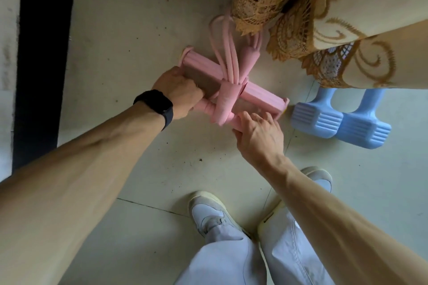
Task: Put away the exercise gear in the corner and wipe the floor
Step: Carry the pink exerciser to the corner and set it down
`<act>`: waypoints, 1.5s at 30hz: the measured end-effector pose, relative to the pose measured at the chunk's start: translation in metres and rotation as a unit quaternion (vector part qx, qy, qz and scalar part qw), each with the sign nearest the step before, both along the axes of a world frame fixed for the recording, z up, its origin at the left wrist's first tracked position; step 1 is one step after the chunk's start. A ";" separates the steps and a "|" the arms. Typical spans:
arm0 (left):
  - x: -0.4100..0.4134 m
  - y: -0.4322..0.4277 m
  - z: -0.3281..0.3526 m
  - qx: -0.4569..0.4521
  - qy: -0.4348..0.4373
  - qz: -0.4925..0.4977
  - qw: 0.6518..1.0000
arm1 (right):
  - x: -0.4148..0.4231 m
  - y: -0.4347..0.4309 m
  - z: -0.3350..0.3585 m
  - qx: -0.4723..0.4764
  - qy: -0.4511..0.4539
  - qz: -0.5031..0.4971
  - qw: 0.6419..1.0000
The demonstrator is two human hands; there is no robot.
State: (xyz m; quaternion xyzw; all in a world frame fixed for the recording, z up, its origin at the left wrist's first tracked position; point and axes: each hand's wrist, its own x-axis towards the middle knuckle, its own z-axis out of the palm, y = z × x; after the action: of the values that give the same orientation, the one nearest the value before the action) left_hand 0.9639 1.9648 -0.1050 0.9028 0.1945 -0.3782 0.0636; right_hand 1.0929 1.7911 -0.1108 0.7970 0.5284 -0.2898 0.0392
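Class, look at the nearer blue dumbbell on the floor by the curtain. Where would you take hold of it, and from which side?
Grip the blue dumbbell by its narrow handle, probably coming from above. The ribbed end block faces the person and is too wide to close a hand around; the handle runs away under the lace curtain, so the hem may need nudging aside first.

Counting from the pink pedal puller (231,90) as landmark: one of it, with two foam foot bars, one on each side of its centre wrap, and several pink tubes looping away toward the curtain, exact tube count unclear. Two blue dumbbells (340,120) just right of it, side by side and touching. Two of my hands on it: left hand (178,95) and right hand (257,132). One black watch (157,106) left of it. Two pale shoes (213,213) below it. One lace-edged curtain (312,18) above it.
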 end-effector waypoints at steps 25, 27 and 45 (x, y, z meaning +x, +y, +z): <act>0.046 0.028 -0.003 0.017 -0.157 0.055 0.986 | 0.068 0.006 -0.007 0.110 -0.059 -0.051 0.991; 0.034 0.015 -0.008 0.035 -0.153 0.037 0.987 | 0.061 0.001 -0.010 0.066 -0.113 0.002 0.991; 0.024 -0.023 0.006 0.013 -0.133 0.106 0.985 | 0.063 -0.002 0.005 0.083 -0.099 0.026 0.991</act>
State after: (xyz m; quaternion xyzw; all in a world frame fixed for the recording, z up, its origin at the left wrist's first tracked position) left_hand 0.9879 1.9420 -0.0987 0.9202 0.2835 -0.2431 0.1171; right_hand 1.1562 1.7893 -0.1057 0.8084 0.5646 -0.1635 0.0321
